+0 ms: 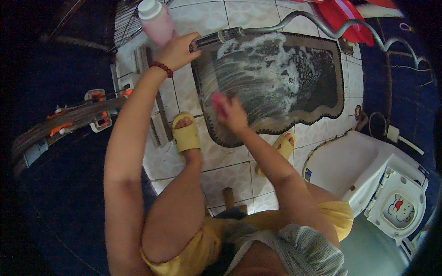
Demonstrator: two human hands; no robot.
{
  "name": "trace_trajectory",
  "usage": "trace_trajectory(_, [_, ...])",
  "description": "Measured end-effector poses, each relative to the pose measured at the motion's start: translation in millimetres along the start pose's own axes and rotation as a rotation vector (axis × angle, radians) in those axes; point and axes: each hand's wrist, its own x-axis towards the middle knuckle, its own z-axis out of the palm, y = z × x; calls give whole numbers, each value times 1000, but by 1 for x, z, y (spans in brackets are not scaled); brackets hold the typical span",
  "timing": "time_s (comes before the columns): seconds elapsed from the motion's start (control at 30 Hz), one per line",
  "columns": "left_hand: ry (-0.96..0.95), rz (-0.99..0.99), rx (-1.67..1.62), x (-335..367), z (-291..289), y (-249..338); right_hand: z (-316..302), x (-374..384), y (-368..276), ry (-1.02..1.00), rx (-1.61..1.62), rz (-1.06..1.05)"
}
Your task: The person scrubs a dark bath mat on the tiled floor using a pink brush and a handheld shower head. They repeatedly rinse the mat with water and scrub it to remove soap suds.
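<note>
A dark grey mat (pixel 317 69) with a scalloped edge lies on the tiled floor, streaked with white foam over its middle. At its far left corner my left hand (pixel 181 51), a dark red bead bracelet at the wrist, is closed around the end of a hand shower (pixel 216 38) joined to a metal hose. My right hand (pixel 234 114) is over the mat's left part, closed on a small pink scrubber (pixel 218 102). The fingers cover much of the scrubber, so whether it has bristles cannot be seen.
A pink bottle with a white cap (pixel 156 20) stands beyond my left hand. The shower hose (pixel 294 17) curves along the mat's far edge. Red plastic (pixel 347 23) is at the far right, a white toilet (pixel 354 161) at the near right. Yellow slippers (pixel 186 138) are beside the mat.
</note>
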Motion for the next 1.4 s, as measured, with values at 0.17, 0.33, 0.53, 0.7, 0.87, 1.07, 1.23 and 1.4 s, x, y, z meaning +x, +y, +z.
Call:
trace_trajectory(0.17, [0,-2,35,-7,-5,-14,-59,71,10,-36,468,218])
trace_trajectory(0.33, [-11,-2,-5,-2,1,-18,-56,103,62,400,-101,464])
trace_trajectory(0.53, [-20,-47,-7,-4,-1,-2,-7,39,-8,-133,-167,-104])
trace_trajectory(0.7, [-8,-65,42,-10,-4,-7,-55,7,-74,58,-119,-205])
trace_trajectory(0.87, [-72,-40,-22,-17,23,14,-157,63,-122,338,-654,-465])
trace_trajectory(1.07, [-103,-47,-19,-27,53,49,-183,114,-110,-188,-809,-288])
trace_trajectory(1.23, [-222,-130,-50,-55,53,88,-197,98,-94,-504,-634,-344])
trace_trajectory(1.4, [337,-17,-118,-107,44,90,-250,81,-51,-389,-661,64])
